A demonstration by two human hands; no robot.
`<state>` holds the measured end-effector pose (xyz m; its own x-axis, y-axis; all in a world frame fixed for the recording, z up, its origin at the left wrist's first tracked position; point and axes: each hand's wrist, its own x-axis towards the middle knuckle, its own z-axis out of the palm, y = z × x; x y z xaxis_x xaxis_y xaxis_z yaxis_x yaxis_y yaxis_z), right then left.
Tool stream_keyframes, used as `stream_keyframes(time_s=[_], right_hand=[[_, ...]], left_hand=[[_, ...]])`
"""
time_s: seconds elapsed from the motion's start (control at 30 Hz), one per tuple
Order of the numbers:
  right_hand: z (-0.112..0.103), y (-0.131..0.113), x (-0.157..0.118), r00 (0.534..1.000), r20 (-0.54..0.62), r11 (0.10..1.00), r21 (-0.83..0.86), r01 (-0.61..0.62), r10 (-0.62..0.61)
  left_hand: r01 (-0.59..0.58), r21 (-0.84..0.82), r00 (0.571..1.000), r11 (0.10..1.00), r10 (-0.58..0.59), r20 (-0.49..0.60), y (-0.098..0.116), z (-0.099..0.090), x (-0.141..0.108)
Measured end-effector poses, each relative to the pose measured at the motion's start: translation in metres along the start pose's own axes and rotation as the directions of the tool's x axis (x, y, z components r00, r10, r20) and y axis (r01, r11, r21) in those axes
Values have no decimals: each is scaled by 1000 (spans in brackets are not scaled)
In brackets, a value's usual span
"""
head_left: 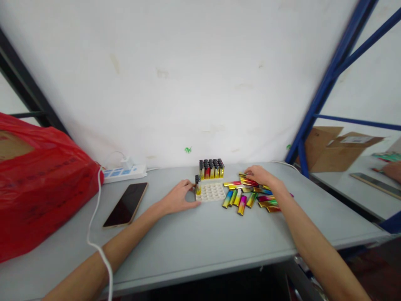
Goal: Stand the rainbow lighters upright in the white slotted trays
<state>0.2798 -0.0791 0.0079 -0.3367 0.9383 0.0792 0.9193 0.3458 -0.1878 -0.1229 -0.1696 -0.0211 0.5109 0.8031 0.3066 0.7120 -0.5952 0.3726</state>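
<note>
My left hand (180,197) curves around the left side of a white tray (213,192) with rows of round holes, thumb at its front corner and fingers at its left edge. A couple of lighters (198,185) with black tops stand upright in the tray's left column, beside those fingers. Just behind the tray is a block of upright lighters (212,169), black tops up. On the right, my right hand (260,174) reaches down to the back of a loose pile of shiny, multicoloured lighter sleeves (242,205). Its fingers are bent, and what lies under the fingertips is hidden.
A phone (125,205) lies on the grey table (200,246) at left, near a white power strip (125,172). A white cable (94,225) crosses in front of my left forearm. A red bag (46,179) fills the far left. Blue shelf posts (326,90) and cardboard boxes (326,148) stand right.
</note>
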Motion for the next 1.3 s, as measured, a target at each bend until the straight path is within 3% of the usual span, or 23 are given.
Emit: stream_keyframes(time_s=[0.17, 0.27, 0.37, 0.5, 0.6, 0.77, 0.87, 1.0, 1.3], right_hand=[[0, -11, 0, 955, -296, 987, 144, 70, -25], [0, -28, -1, 938, -347, 933, 329, 147, -26], [2, -53, -3, 930, -366, 816, 532, 226, -19], [7, -88, -4, 933, -357, 610, 751, 252, 54], [11, -108, -7, 940, -336, 505, 822, 262, 59], [16, -135, -15, 972, -225, 334, 913, 233, -62], [23, -147, -18, 986, -127, 260, 954, 150, -104], [34, -155, -17, 997, -73, 323, 943, 79, -31], [45, -164, -19, 963, -264, 542, 819, 189, 63]], left_hand=[[-9, 2, 1000, 1000, 9, -5, 0, -1, -1], [-14, 2, 1000, 1000, 14, -8, 2, -1, -1], [-20, 7, 1000, 1000, 20, -11, 5, 1, -1], [-7, 32, 1000, 999, 7, -21, 9, 2, -1], [-3, 40, 1000, 999, 4, -29, 11, 3, -1], [29, 56, 999, 998, -27, -47, 16, 7, 0], [46, 58, 996, 997, -41, -76, 18, 10, 1], [30, 44, 996, 999, -26, -84, 18, 11, 1], [34, 68, 998, 997, -29, -63, 20, 8, 1]])
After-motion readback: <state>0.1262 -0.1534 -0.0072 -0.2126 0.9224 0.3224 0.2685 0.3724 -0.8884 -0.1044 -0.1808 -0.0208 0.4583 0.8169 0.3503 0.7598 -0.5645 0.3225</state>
